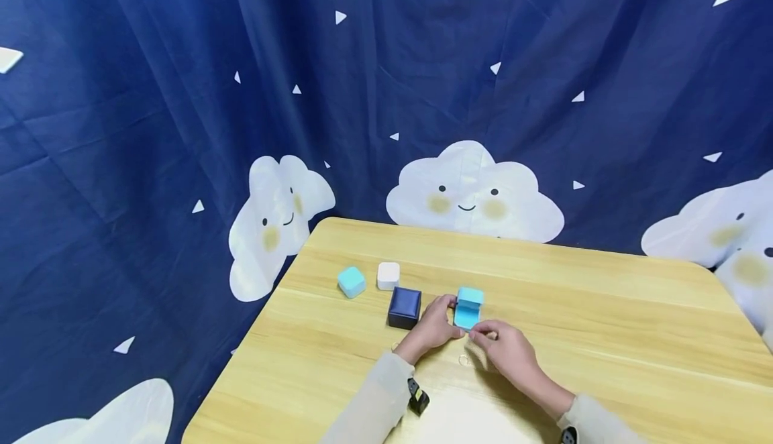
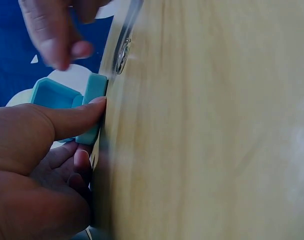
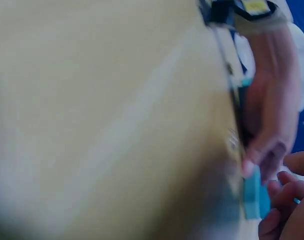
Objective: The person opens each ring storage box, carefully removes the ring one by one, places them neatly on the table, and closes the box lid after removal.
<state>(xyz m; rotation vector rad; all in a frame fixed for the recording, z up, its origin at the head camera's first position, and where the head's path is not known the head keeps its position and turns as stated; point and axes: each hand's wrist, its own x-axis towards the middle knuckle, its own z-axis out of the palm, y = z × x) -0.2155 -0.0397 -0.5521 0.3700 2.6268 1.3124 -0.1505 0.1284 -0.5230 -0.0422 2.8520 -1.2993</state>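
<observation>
A small turquoise box (image 1: 468, 310) stands open on the wooden table (image 1: 604, 337), its lid upright. My left hand (image 1: 445, 322) grips it from the left. In the left wrist view the thumb (image 2: 77, 117) lies along the turquoise box (image 2: 94, 90) with the other fingers curled under it. My right hand (image 1: 481, 334) hovers at the box's front with its fingertips (image 2: 62, 47) drawn together; whether they pinch anything is unclear. A small metal ring (image 2: 123, 55) lies on the table close by. The right wrist view is blurred, showing the box (image 3: 252, 197) between both hands.
Left of the open box stand a dark navy box (image 1: 404, 307), a white box (image 1: 388, 275) and a light blue box (image 1: 351, 282), all closed. A blue curtain with clouds (image 1: 471, 196) hangs behind the table's far edge.
</observation>
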